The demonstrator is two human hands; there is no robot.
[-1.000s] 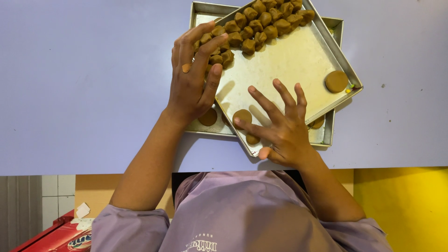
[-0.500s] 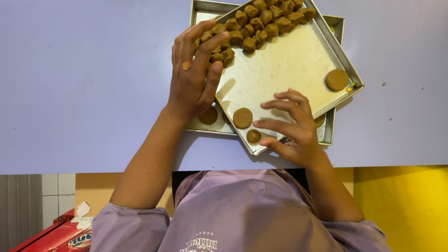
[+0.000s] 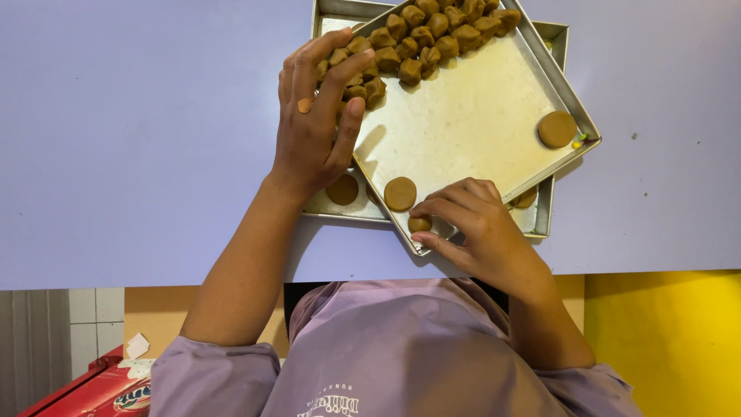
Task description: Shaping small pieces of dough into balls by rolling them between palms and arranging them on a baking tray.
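Two square metal baking trays sit stacked near the far edge of the pale lilac tabletop (image 3: 116, 154), the upper tray (image 3: 471, 116) turned cornerwise over the lower tray (image 3: 552, 208). At the upper tray's near corner lies a small brown dough ball (image 3: 419, 224), and the right hand (image 3: 478, 232) is on it: fingers curled, thumb and forefinger closed lightly about the ball, which rests on the tray floor. This hand is plainly the nearer one. Just beyond the ball, toward the tray's middle, lies a flattened round dough disc (image 3: 400, 193); a second disc (image 3: 556, 129) lies at the tray's right corner. The left hand (image 3: 316, 116) lies flat with fingers spread, holding nothing, its fingertips over the heap of rough brown dough lumps (image 3: 421, 38) along the tray's far-left edge.
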